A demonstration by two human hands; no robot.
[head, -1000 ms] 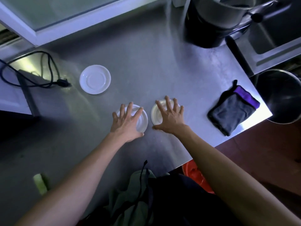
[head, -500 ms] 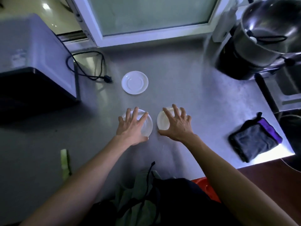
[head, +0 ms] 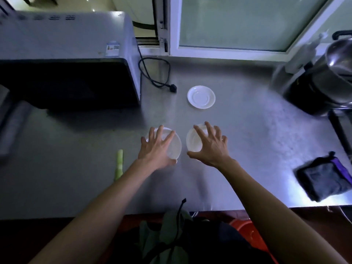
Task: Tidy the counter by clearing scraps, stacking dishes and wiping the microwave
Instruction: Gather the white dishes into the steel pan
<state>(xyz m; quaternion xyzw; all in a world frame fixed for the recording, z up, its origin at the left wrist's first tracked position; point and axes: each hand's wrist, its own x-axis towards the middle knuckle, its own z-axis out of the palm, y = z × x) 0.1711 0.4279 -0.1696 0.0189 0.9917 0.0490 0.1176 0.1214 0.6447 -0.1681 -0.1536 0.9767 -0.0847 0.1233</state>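
Observation:
Two small white saucers lie side by side on the steel counter (head: 247, 149). My left hand (head: 156, 149) rests spread over the left saucer (head: 175, 147), thumb at its near rim. My right hand (head: 209, 145) is spread over the right saucer (head: 192, 141), fingertips at its far rim, thumb at its near edge. A third white saucer (head: 201, 96) sits further back, bare. A pale green vegetable scrap (head: 119, 164) lies to the left. The microwave (head: 66, 60) stands at the back left. A dark folded cloth with purple trim (head: 323, 180) lies at the right.
The microwave's black cord and plug (head: 162, 82) lie loose between the microwave and the far saucer. A steel pot on a dark cooker (head: 327, 82) stands at the back right. A window frame (head: 228, 52) runs along the back. An orange bucket (head: 249, 229) sits below the counter's front edge.
The view has swung left and up, bringing the microwave and window into sight. Both hands stay spread over the same two saucers, and the saucers have not moved.

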